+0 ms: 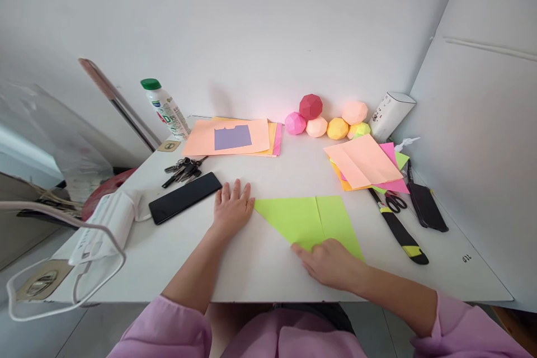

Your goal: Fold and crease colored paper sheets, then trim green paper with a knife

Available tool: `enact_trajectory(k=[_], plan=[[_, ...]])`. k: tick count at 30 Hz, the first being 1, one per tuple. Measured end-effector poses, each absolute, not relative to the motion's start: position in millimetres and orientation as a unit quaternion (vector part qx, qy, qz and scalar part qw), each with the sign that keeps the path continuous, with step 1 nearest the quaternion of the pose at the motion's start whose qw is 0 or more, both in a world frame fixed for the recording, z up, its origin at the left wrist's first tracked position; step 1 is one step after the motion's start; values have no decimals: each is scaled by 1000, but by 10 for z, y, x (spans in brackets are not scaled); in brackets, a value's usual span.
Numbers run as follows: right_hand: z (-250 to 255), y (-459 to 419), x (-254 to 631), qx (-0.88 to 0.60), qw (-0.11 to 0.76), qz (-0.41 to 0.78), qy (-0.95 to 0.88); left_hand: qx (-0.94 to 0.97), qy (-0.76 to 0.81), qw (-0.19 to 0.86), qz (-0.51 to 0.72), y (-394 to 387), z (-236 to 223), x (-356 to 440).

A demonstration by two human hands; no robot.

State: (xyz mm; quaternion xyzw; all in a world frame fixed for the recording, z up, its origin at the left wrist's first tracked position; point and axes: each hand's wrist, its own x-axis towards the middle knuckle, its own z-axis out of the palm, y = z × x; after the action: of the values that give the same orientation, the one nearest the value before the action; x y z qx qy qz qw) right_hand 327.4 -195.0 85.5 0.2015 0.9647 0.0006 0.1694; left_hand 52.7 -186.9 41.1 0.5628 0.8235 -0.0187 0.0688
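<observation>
A sheet of lime-green paper (pixel 289 215) lies flat in front of me. Its left side is folded over into a slanting edge that tapers to a point, and a short crease line runs down its middle. My left hand (pixel 231 210) rests palm down with fingers spread, its thumb at the sheet's left tip. On the sheet's lower slanting edge my right hand (pixel 331 263) presses with the index finger stretched out, the other fingers bent under. It grips nothing that I can see. Beside my left hand is a black phone (pixel 184 197).
Keys (pixel 185 169) and a bottle (pixel 165 109) stand left; a white power bank-like box (pixel 104 226) trails a cable. Coloured paper stacks (pixel 197 140) (pixel 363 161) lie behind. Faceted paper balls (pixel 310 107) line the wall. A utility knife (pixel 400 229) and scissors (pixel 394 201) are right.
</observation>
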Motion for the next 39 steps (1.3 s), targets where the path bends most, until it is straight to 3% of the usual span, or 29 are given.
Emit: enact_trajectory(k=[10, 15, 22, 28, 39], plan=[[702, -2395, 4116, 179, 88, 52, 979, 570, 820, 46, -9, -1888, 376, 524], [988, -2372, 4125, 175, 85, -31, 980, 571, 820, 47, -6, -1890, 366, 523], [844, -1852, 3381, 171, -99, -72, 978, 572, 818, 51, -5, -1895, 405, 539], [453, -1660, 3130, 189, -57, -73, 978, 579, 812, 75, -11, -1936, 440, 527], [442, -1681, 3176, 187, -53, -79, 978, 524, 843, 123, -10, -1921, 463, 564]])
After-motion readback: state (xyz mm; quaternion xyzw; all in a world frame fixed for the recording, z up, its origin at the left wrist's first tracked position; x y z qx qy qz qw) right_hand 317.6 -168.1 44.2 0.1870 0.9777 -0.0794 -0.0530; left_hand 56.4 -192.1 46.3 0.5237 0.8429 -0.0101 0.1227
